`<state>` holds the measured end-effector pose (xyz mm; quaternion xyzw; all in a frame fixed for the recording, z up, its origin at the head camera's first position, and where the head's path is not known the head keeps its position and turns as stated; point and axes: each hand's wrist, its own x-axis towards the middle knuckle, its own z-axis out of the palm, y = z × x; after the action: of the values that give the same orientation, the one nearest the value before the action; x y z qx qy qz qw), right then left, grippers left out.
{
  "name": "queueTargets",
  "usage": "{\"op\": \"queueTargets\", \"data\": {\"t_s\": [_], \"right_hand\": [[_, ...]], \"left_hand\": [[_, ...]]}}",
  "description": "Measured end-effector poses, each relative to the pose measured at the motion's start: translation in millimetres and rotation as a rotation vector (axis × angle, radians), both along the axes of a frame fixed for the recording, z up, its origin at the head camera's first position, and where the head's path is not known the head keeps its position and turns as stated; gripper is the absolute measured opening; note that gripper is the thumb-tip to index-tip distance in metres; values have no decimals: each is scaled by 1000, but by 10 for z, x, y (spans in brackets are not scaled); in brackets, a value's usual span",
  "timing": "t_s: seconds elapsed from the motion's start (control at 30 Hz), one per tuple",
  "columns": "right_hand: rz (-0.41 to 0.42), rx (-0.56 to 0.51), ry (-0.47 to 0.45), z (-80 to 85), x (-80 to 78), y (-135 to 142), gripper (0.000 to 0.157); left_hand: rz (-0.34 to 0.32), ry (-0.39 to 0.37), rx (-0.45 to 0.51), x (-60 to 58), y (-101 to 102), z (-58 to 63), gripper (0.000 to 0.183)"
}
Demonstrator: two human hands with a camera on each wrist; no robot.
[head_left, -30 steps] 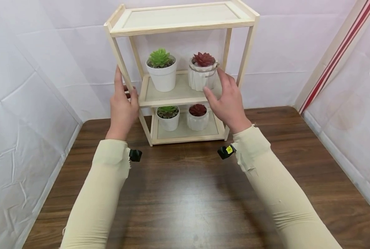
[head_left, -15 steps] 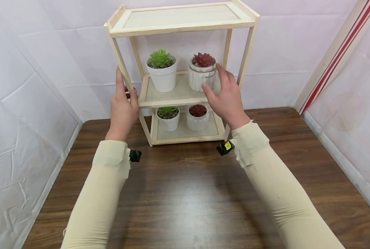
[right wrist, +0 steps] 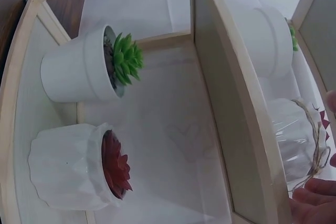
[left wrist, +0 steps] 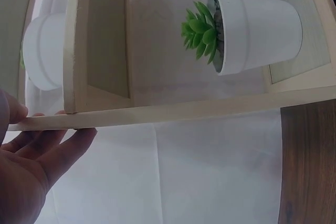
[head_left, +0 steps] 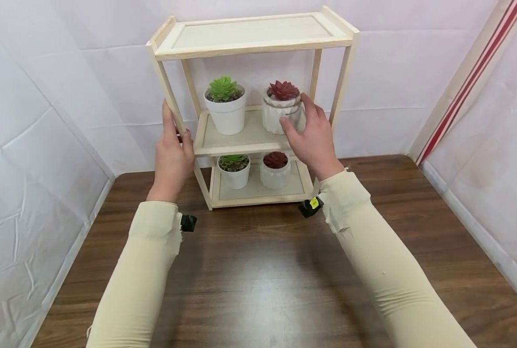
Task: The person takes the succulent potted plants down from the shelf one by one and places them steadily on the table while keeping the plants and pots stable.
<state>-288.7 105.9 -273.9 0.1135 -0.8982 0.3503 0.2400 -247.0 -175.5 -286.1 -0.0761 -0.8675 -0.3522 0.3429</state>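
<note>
A pale wooden shelf rack (head_left: 254, 50) with three levels stands on the table. My left hand (head_left: 173, 157) holds its left front post, thumb on one side and fingers on the other. On the middle level, a white pot with a red succulent (head_left: 277, 116) has twine round its neck, clearest in the right wrist view. My right hand (head_left: 312, 137) is at this pot's right side, fingers near the twine and thumb before the pot, apart from each other. Left of it sits a white pot with a green succulent (head_left: 228, 116).
On the bottom level are another green succulent in a white pot (head_left: 235, 176) and another red one in a ribbed white pot (head_left: 275, 175). A dark wood table (head_left: 258, 270) lies in front. White sheeting (head_left: 36, 116) encloses the back and sides.
My right hand has shifted slightly left, closer round the red succulent's pot. The left hand keeps its hold on the post. The whole scene sits a little lower in the head view.
</note>
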Motion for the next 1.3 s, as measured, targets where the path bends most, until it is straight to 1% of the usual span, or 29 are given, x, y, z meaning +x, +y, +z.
{"op": "queueTargets", "data": {"t_s": [0.37, 0.53, 0.73, 0.87, 1.07, 1.3], "right_hand": [[-2, -74, -75, 50, -87, -37, 77], [-13, -96, -114, 55, -139, -54, 79], [-27, -84, -127, 78, -188, -67, 84], [-37, -80, -143, 107, -208, -73, 86], [-32, -125, -182, 140, -238, -98, 91], [-34, -158, -236, 160, -277, -122, 99]], "left_hand": [[18, -23, 3, -3, 1, -5, 66], [14, -40, 7, -11, -2, -10, 67], [8, -28, 11, -14, -3, -3, 68], [8, -35, 10, -12, 1, 9, 69], [17, -36, 4, -8, 5, 15, 70], [2, -27, 13, -7, 3, 7, 70]]}}
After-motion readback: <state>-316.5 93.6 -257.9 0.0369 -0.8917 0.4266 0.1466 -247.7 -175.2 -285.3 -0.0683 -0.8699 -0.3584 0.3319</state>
